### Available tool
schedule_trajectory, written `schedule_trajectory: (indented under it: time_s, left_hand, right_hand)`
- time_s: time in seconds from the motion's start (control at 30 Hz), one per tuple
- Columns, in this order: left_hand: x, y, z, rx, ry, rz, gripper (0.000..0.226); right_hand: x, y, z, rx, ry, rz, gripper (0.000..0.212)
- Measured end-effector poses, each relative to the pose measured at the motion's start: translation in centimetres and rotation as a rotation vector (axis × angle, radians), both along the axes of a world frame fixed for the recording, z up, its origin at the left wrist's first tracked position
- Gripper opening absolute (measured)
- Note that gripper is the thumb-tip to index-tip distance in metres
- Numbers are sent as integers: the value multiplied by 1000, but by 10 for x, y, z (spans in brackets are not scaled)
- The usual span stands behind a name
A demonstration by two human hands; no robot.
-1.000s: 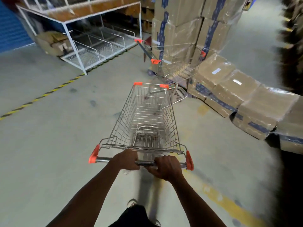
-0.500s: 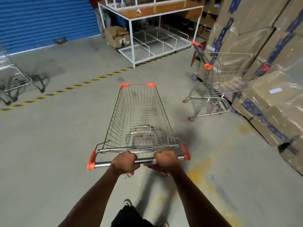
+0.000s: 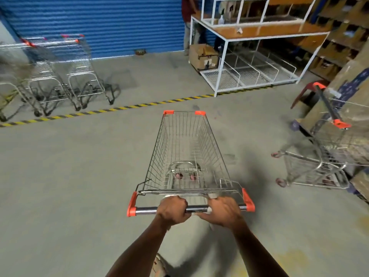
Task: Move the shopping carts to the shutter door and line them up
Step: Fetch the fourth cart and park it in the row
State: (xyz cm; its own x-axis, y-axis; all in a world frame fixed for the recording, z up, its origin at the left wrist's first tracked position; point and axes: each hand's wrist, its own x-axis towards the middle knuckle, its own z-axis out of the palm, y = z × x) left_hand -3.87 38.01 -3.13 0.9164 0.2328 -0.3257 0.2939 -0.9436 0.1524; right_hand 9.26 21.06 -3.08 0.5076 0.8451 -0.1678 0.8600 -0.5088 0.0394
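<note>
Two hands curled on one handle bar (image 3: 196, 208): left hand (image 3: 173, 211), right hand (image 3: 223, 213) | cart (image 3: 186, 154) held ahead, short of striped line (image 3: 103, 111) | three carts (image 3: 54, 74) parked at shutter door (image 3: 95, 25) | one cart (image 3: 327, 148) at right.

Lighting: even, moderately dim indoor light; shelving recesses (image 3: 339, 47) at upper right were dark. Shadows: soft, on floor (image 3: 60, 186) right of the cart (image 3: 185, 152). Quality: motion blur at left and right edges; wide-angle bowing.
</note>
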Motion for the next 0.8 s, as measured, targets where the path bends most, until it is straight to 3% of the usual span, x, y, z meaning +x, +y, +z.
schedule_trajectory:
  time_s: [0.17,0.8]
  left_hand:
    - [13,64,-11,40,-19,52,54]
    - [82,326,-7,89,-40,135,48]
  right_hand:
    - [18,69,7,-39,5,-2,90]
    - [110,352,13,-2,8,158,85]
